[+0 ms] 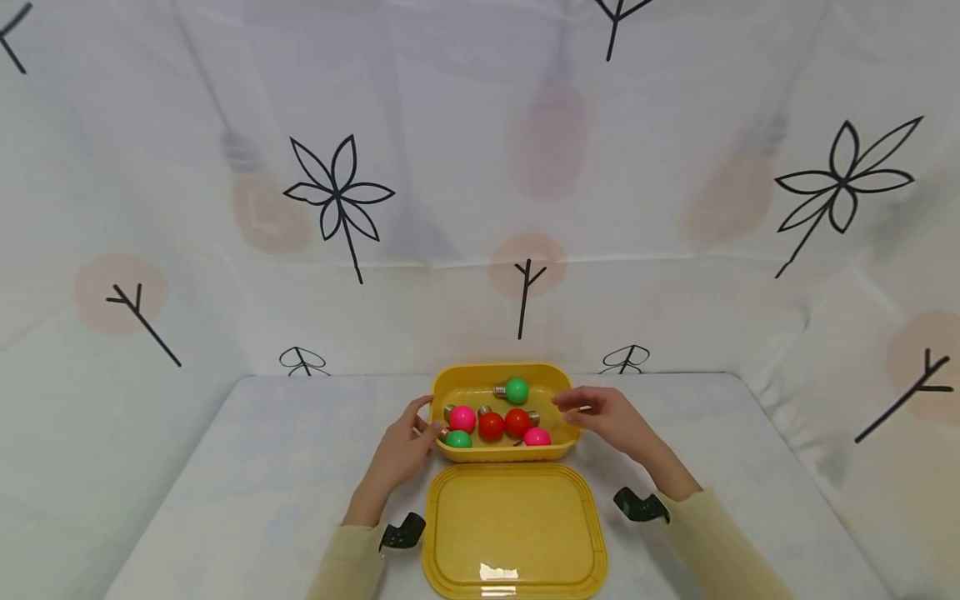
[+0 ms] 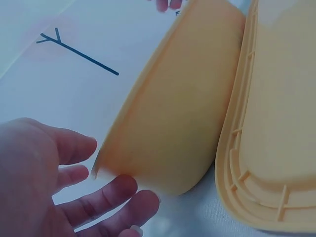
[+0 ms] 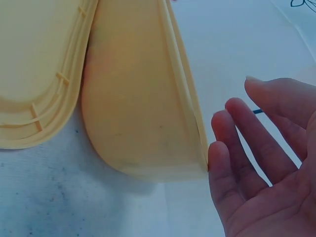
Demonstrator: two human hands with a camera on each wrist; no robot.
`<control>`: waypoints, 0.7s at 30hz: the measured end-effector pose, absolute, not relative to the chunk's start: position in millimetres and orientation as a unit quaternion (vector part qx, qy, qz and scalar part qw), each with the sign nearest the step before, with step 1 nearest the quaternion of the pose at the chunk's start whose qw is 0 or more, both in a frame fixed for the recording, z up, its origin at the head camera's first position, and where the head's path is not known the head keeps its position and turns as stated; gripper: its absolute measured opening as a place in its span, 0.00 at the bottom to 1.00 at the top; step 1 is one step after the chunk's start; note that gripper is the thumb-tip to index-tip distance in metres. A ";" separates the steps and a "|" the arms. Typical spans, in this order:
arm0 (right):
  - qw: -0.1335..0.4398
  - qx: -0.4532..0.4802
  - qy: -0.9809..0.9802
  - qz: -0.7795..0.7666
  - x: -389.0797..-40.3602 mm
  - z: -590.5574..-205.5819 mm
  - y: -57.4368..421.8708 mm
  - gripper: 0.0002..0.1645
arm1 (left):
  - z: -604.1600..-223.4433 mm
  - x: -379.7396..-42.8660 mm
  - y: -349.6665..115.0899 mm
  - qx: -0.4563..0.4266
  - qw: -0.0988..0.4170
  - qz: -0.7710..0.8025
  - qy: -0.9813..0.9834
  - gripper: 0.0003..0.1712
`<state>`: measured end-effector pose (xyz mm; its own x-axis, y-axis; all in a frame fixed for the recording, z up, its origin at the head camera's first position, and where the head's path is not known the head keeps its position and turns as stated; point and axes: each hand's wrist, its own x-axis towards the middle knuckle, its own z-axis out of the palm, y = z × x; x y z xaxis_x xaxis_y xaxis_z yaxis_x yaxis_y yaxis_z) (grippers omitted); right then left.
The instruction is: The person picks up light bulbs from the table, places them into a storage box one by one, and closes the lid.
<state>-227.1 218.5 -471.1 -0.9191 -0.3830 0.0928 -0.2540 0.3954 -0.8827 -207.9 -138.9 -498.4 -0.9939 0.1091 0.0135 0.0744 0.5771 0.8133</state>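
A deep yellow plastic box [image 1: 497, 455] holds several small light bulbs with metal screw bases. A green bulb [image 1: 517, 391] lies toward the back. Two red bulbs, one of them a red bulb [image 1: 491, 427] near the middle, sit between a pink bulb [image 1: 462, 418] and a second pink bulb [image 1: 537, 437]. Another green bulb [image 1: 458, 439] is at the front left. My left hand [image 1: 405, 446] is at the box's left end, loosely bent fingertips right at the rim. At the right end, my right hand [image 1: 606, 417] has its fingers extended beside the rim, holding nothing.
In front of the box lies a flat yellow lid [image 1: 514, 529] with a raised, ribbed edge. Both stand on a pale table [image 1: 300, 483]. White cloth [image 1: 450, 317] printed with flowers and twigs hangs behind and at the sides. Dark wrist-camera mounts sit at both sleeves.
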 end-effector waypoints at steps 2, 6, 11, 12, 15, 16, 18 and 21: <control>0.061 -0.190 0.832 -0.518 -223.9 -472.4 219.7 0.18 | -498.7 -206.8 -140.9 0.052 0.028 0.470 0.881 0.27; 0.056 -0.188 0.826 -0.528 -216.3 -475.1 221.2 0.18 | -499.6 -203.3 -144.4 0.057 0.038 0.489 0.870 0.26; 0.034 -0.184 0.823 -0.536 -204.0 -482.2 224.0 0.17 | -502.7 -196.6 -148.4 0.071 0.043 0.525 0.847 0.25; 0.029 -0.179 0.826 -0.533 -200.7 -483.4 224.6 0.17 | -503.8 -195.1 -148.7 0.073 0.045 0.534 0.841 0.25; 0.016 -0.160 0.836 -0.525 -190.4 -486.1 224.6 0.16 | -505.5 -190.4 -148.5 0.069 0.053 0.556 0.826 0.25; 0.013 -0.154 0.838 -0.524 -186.8 -486.4 224.2 0.16 | -503.5 -187.9 -147.7 0.066 0.056 0.561 0.823 0.25; 0.006 -0.144 0.840 -0.524 -181.5 -488.1 223.5 0.15 | -502.8 -183.8 -148.1 0.063 0.059 0.567 0.819 0.25; -0.004 -0.138 0.842 -0.522 -175.9 -488.7 222.7 0.14 | -501.1 -178.0 -150.9 0.057 0.071 0.572 0.815 0.26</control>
